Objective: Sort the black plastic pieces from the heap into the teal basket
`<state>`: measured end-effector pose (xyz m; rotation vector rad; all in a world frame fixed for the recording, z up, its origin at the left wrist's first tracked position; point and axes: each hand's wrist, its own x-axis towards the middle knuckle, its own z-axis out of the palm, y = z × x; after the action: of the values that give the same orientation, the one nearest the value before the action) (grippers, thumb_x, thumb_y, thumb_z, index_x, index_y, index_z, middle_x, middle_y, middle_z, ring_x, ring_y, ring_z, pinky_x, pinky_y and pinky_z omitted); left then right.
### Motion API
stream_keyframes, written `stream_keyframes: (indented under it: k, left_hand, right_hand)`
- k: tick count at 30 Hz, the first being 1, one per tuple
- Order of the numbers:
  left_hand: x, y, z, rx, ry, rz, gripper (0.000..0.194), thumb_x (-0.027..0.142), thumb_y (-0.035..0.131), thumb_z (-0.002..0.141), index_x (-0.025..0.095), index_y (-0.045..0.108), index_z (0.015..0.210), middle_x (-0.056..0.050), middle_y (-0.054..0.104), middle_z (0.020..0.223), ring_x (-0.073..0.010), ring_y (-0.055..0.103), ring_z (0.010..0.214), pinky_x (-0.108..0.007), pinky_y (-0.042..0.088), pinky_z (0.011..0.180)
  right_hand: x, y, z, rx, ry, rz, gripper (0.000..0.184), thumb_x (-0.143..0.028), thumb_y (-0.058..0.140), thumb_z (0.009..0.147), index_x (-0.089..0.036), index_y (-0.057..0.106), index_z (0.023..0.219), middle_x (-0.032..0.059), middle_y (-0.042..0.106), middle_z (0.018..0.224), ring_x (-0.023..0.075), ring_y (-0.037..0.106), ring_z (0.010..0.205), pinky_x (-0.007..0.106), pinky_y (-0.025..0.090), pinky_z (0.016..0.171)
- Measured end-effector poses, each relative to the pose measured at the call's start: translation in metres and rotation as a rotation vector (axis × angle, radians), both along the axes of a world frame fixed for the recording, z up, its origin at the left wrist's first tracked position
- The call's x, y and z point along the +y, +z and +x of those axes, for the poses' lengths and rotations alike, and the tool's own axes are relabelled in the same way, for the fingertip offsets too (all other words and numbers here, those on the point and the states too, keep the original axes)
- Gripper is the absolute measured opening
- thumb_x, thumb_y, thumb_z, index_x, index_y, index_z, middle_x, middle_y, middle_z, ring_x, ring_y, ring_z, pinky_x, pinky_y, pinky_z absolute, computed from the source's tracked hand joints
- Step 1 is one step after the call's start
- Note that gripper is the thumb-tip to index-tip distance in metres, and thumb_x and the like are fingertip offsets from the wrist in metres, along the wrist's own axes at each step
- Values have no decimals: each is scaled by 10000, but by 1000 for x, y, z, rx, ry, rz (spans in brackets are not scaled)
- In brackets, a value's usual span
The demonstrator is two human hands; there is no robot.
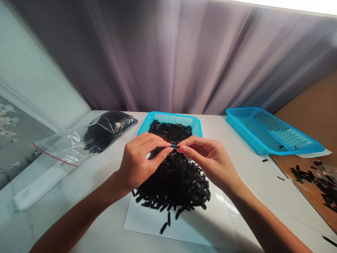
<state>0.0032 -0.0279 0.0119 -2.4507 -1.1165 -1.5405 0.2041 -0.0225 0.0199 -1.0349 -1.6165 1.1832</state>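
Between my two hands is a small, narrow black piece (174, 146), pinched at both ends by thumbs and fingertips. My left hand (143, 158) grips its left end, and my right hand (205, 154) grips the right end. Both hands hover over a heap of similar black pieces (173, 186) spread on a white sheet (147, 225). Just behind my fingers stands a blue perforated basket (197, 123) with many more black pieces in it. Two loose pieces lie in front of the heap. What exactly the pieces are, I cannot make out.
A clear zip bag (71, 140) of black pieces lies at the left, by a white oblong object (39, 186). At the right, a second blue basket (263, 137) overhangs a brown surface (286, 165) with scattered black pieces (326, 189). A grey curtain (163, 59) hangs behind.
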Motion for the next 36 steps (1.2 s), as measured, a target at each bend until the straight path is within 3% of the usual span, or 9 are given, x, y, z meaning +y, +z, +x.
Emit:
stream_keyframes:
  k: [6,9,12,16,21,23,27,30,36]
  left_hand:
    - [0,-2,-1,4,0,-2,20,174,731,875,189,718,875,-8,759,818,-135,688,758,-273,558,725]
    - [3,-3,-4,43,26,-69,63,224,709,897,189,718,949,-17,767,874,-148,697,805,-281,560,753]
    - [6,-1,-10,161,75,-280,162,322,711,897,206,716,1010,-12,766,921,-173,711,828,-300,556,747]
    - [3,-2,-27,397,63,-644,342,506,634,920,256,695,1146,-21,756,1113,-229,718,963,-365,568,844]
    - [-20,-46,-79,495,36,-829,996,730,695,747,253,336,1544,-104,416,1589,-332,433,1442,-489,383,1192]
    - [-30,-75,-102,520,25,-828,1244,754,768,631,270,161,1604,-125,267,1658,-358,300,1514,-513,314,1236]
    - [-40,-118,-122,526,9,-805,1390,785,774,579,207,55,1618,-200,115,1681,-419,125,1552,-615,186,1254]
    - [-36,-126,-105,521,-60,-771,1390,796,768,572,201,71,1617,-182,114,1686,-388,108,1562,-576,144,1278]
    - [-20,-122,-53,457,-154,-701,1359,777,807,529,203,193,1598,-191,181,1670,-410,205,1537,-581,253,1246]
  right_hand:
    - [1,-1,1,-43,-7,66,217,-403,704,884,-195,754,849,53,752,853,210,673,804,329,510,701]
    - [18,-6,9,-180,-163,255,213,-376,652,920,-198,755,864,76,766,879,236,694,824,389,547,769]
    - [37,-11,24,-439,-390,490,248,-331,665,905,-174,746,1080,152,738,1190,338,649,1134,526,496,980]
    - [29,-15,40,-463,-229,394,368,-412,618,947,-220,662,1259,115,693,1299,309,656,1160,513,551,953]
    - [-22,-58,63,-692,124,369,592,-535,628,921,-301,498,1449,112,517,1523,328,505,1384,563,433,1127]
    - [-40,-89,72,-775,170,361,883,-631,677,837,-304,306,1568,155,361,1624,377,385,1468,604,399,1142]
    - [-53,-139,75,-881,117,412,1295,-783,724,651,-283,36,1628,219,171,1678,479,172,1520,718,252,1162]
    - [-46,-152,62,-866,80,444,1375,-819,717,606,-261,-13,1629,242,148,1676,490,135,1523,711,257,1161]
    - [-30,-146,32,-777,78,491,1366,-796,751,591,-261,38,1626,229,213,1659,465,171,1527,668,281,1173]
